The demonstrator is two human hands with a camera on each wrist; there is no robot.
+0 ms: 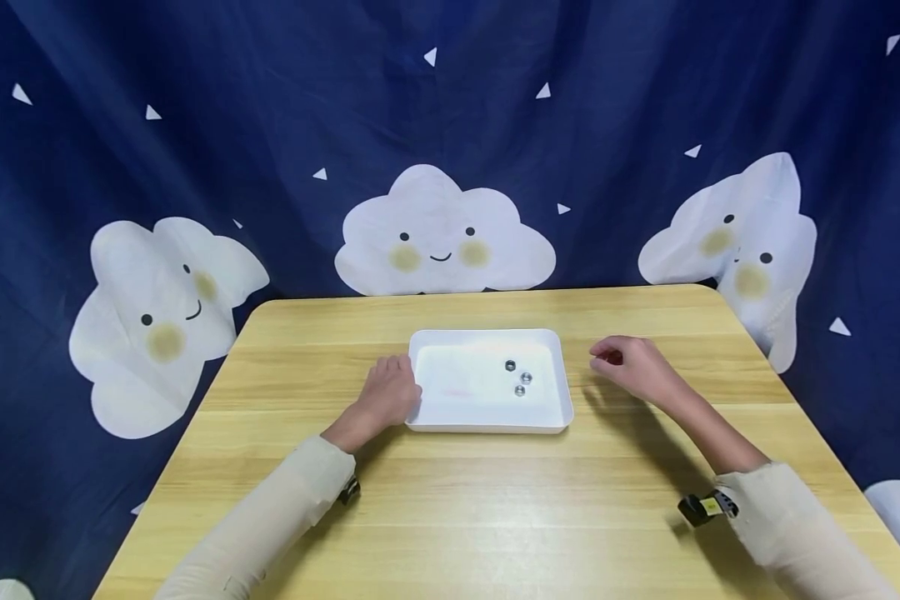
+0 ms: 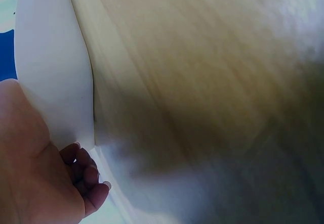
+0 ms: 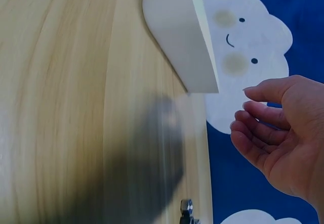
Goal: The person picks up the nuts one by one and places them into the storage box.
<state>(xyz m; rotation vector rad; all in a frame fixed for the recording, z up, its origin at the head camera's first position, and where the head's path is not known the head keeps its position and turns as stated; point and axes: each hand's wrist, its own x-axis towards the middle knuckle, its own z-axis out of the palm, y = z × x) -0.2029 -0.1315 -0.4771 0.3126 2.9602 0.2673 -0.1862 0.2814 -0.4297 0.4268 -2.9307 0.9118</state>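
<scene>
A shallow white tray (image 1: 465, 417) lies on the wooden table, with my left hand (image 1: 392, 390) holding its left end. The left wrist view shows that hand's fingers (image 2: 90, 176) curled at the tray's end wall (image 2: 55, 72). Inside the tray, right of its middle, are three small metal nuts: a darker one (image 1: 511, 365) and two silvery ones, one (image 1: 527, 378) just above the other (image 1: 520, 390). My right hand (image 1: 633, 367) hovers off the tray's right end, above the table. In the right wrist view its fingers (image 3: 258, 128) are loosely bent and hold nothing.
The light wooden table (image 1: 495, 508) reaches back to a dark blue curtain (image 1: 285, 100) printed with white clouds. A black device (image 1: 708, 507) is strapped at the right wrist, and part of another (image 1: 349, 490) shows under the left sleeve.
</scene>
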